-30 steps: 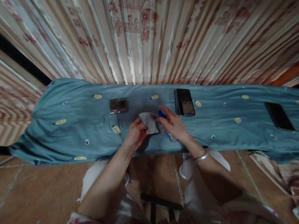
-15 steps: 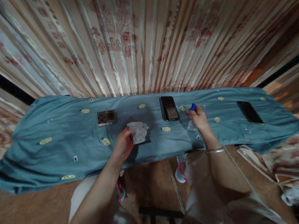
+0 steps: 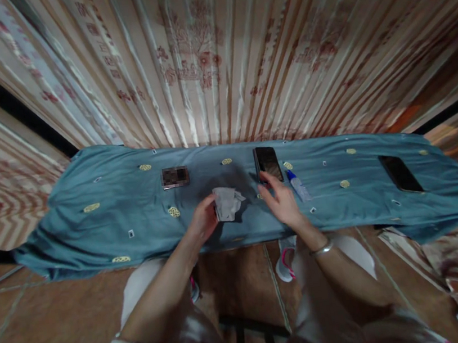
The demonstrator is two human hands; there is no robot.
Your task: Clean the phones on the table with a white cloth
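My left hand (image 3: 205, 218) is closed on a light grey cloth (image 3: 227, 203), gripping its left edge above the table. Whether something else lies under the cloth in that hand, I cannot tell. Empty, with fingers apart, my right hand (image 3: 280, 198) hovers over the near end of a dark phone (image 3: 269, 161). Just right of that hand, a small clear bottle with a blue cap (image 3: 299, 186) lies on its side, the cap pointing away from me.
A blue-green tablecloth (image 3: 130, 196) with yellow patterns covers the long narrow table. Toward the left lies a small blurred-out dark object (image 3: 174, 177), and at the right another dark phone (image 3: 401, 173). A pleated curtain (image 3: 202, 101) hangs behind the table.
My right hand has let go of the blue-capped bottle, which now lies on the tablecloth, and has moved left toward the middle phone. My left hand still holds the cloth. The view has shifted slightly.
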